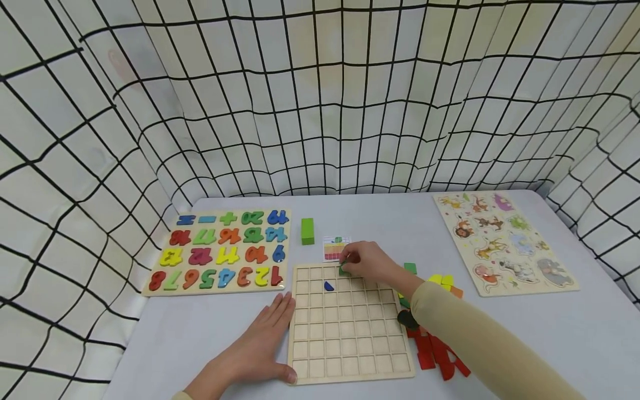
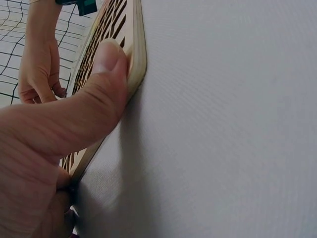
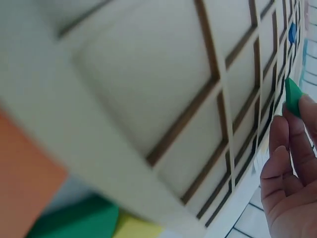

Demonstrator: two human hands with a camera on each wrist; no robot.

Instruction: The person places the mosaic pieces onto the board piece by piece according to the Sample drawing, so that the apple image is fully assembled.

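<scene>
A wooden grid board (image 1: 351, 330) lies on the table, with a blue half-round piece (image 1: 328, 286) in one cell near its top left. My right hand (image 1: 369, 261) is over the board's far edge. Between thumb and fingertips it pinches a small green piece (image 3: 292, 96), pointed at one end in the right wrist view. My left hand (image 1: 262, 344) rests along the board's left side, its fingers straight. In the left wrist view the left thumb (image 2: 101, 82) lies on the board's rim near a corner. Just beyond the board is a small pattern card (image 1: 332, 251), partly behind the right hand.
Red pieces (image 1: 440, 353), yellow pieces (image 1: 441, 280), a green square (image 1: 410, 268) and a black piece (image 1: 408, 319) lie right of the board. A number puzzle (image 1: 215, 266) is at left, an animal puzzle (image 1: 507, 244) at right. A green block (image 1: 307, 231) stands behind.
</scene>
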